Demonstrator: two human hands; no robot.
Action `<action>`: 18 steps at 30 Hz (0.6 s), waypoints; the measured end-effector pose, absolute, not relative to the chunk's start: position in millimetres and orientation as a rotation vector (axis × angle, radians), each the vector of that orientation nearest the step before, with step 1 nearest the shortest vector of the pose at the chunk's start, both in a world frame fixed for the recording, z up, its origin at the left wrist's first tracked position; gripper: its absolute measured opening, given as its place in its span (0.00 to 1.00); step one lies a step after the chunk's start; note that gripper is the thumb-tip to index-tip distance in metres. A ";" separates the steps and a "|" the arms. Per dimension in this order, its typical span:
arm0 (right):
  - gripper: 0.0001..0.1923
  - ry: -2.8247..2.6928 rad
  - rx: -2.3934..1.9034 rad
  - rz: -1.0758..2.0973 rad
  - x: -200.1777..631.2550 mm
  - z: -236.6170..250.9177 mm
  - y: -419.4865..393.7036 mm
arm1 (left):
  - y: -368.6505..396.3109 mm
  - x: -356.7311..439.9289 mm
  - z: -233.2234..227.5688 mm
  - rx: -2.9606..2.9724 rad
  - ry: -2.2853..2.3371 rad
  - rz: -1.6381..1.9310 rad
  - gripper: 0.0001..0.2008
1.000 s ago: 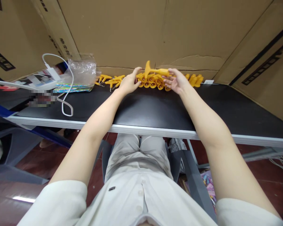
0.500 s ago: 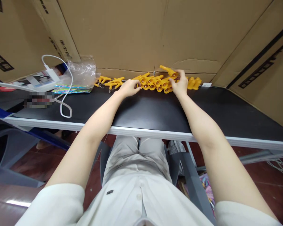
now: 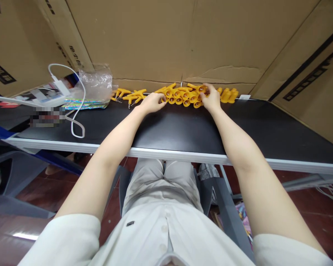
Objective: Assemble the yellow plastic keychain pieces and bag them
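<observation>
Yellow corkscrews (image 3: pixel 186 95) lie stacked near the far edge of the surface (image 3: pixel 180 129). The right hand (image 3: pixel 212 98) pinches the upper right corkscrew (image 3: pixel 202 89); the left hand (image 3: pixel 152 103), curled narrow, sits at their left end, whether gripping one I cannot tell.

Pale off-white shirt (image 3: pixel 199 236), short sleeves (image 3: pixel 72 232), round pale buttons (image 3: pixel 164 228), small dark mark (image 3: pixel 130 223), light grey trousers (image 3: pixel 147 181)

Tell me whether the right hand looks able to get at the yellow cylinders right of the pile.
Probably yes: the yellow cylinders are close beside the right hand, with nothing visible blocking their near side, though it seems busy with the top yellow piece of the pile.
</observation>
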State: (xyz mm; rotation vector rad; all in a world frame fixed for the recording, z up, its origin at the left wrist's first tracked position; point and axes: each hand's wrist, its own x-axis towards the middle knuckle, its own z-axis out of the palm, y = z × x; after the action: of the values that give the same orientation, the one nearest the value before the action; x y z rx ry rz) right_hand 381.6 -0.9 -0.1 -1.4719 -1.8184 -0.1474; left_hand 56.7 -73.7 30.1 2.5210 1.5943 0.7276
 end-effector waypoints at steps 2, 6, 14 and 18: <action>0.22 -1.763 -1.515 -0.079 378.7 1.9 -3.0 | -74.0 57.0 29.9 2.515 1.600 0.708 0.18; 0.20 -1.725 -1.521 0.000 372.9 5.6 -7.9 | -70.4 56.0 26.9 2.518 1.591 0.710 0.17; 0.25 -1.738 -1.551 0.018 367.5 6.2 -11.3 | -66.7 53.6 25.0 2.530 1.543 0.735 0.16; 0.21 -1.740 -1.589 -0.002 368.5 5.7 -10.2 | -68.5 54.6 26.4 2.524 1.558 0.716 0.18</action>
State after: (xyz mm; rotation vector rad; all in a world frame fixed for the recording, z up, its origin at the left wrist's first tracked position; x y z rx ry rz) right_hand 368.5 -10.2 5.7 -1.5889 -1.7395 -0.0025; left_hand 54.6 -68.5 26.4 2.5238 1.5585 0.7157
